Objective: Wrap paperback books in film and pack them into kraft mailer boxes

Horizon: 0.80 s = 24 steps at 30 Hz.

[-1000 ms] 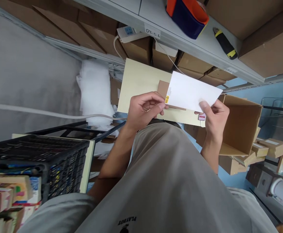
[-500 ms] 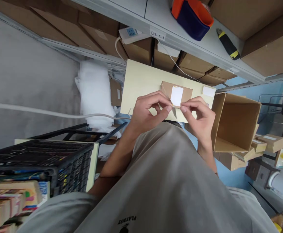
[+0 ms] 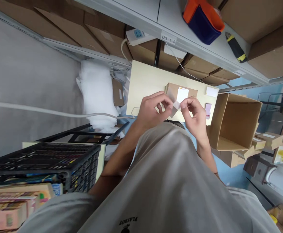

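A small cardboard box [image 3: 193,92] with a white label [image 3: 182,94] lies on the pale yellow board in front of me. Between my two hands hangs a thin, see-through piece of film [image 3: 175,109], over the near edge of the box. My left hand [image 3: 156,108] pinches its left side between thumb and forefinger. The right side is pinched in the fingertips of my right hand [image 3: 194,114]. A phone [image 3: 208,110] lies on the board to the right of my right hand.
An open cardboard box [image 3: 237,124] stands right of the yellow board [image 3: 146,77]. Beyond is a shelf [image 3: 173,24] with an orange and blue tape holder [image 3: 203,24] and a cutter [image 3: 236,48]. At left are white wrapping [image 3: 96,94] and a black crate [image 3: 80,171].
My fingertips have moved a little apart, with the film now spread between them. The right hand is slightly further left, and the phone is more fully in view.
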Tool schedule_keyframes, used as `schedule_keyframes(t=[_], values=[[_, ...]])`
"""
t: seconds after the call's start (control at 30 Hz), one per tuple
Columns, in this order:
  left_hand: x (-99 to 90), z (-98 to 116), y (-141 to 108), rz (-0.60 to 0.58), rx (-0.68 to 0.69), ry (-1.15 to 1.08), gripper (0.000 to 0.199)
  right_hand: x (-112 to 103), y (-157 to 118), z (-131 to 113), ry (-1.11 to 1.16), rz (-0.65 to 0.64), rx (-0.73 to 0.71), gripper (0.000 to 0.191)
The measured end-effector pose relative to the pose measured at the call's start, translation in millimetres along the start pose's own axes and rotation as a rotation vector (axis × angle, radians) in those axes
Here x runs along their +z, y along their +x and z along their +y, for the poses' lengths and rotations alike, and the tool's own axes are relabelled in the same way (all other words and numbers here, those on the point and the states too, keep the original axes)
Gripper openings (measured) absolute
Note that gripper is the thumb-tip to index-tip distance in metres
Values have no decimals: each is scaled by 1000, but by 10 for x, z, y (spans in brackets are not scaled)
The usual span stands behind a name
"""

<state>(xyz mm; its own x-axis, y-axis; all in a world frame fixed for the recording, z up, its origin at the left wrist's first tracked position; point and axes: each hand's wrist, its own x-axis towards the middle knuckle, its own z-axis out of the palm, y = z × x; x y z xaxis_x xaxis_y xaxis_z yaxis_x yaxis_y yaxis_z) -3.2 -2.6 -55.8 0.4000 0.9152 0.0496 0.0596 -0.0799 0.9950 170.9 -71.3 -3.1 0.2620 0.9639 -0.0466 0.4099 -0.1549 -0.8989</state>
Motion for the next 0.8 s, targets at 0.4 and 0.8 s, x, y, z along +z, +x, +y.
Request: schedule_keyframes(t=[0.4,0.8], values=[[-685,-1184,148,368,-487,446,11,-134,-45,363,90,389,235,30],[-1834,-2088,729,554,-740,710,13,57,-77,378,212,423,305,29]])
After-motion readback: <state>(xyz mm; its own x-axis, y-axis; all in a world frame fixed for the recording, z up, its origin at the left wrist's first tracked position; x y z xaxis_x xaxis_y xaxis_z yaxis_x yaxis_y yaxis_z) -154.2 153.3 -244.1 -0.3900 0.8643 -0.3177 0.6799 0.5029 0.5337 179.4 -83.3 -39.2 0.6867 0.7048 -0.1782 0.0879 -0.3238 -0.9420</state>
